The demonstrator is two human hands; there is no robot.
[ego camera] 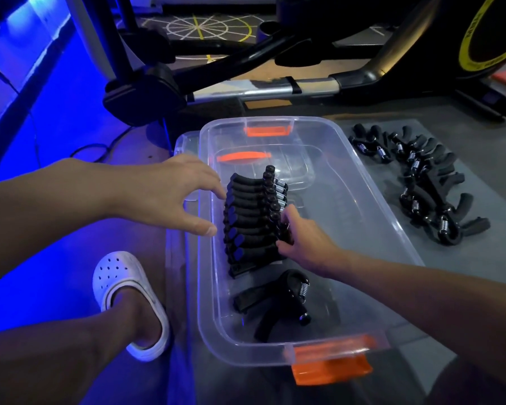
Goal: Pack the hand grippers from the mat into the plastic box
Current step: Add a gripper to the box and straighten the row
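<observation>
Inside the clear plastic box [371,229], the right hand [304,238] is pinching the near end of a packed row of hand grippers [251,217], while one loose gripper [275,302] is lying nearer the person. The left hand [170,191] is hovering spread wide, empty, at the box's left rim, and more grippers [421,176] are waiting on the grey mat [479,200] to the right.

The person's two forearms are bare, with no sleeves, watch or rings on the left hand [170,194] or right hand [307,244]. The lower leg is bare too, and the foot wears a white perforated rubber clog [129,302] with a heel strap.
</observation>
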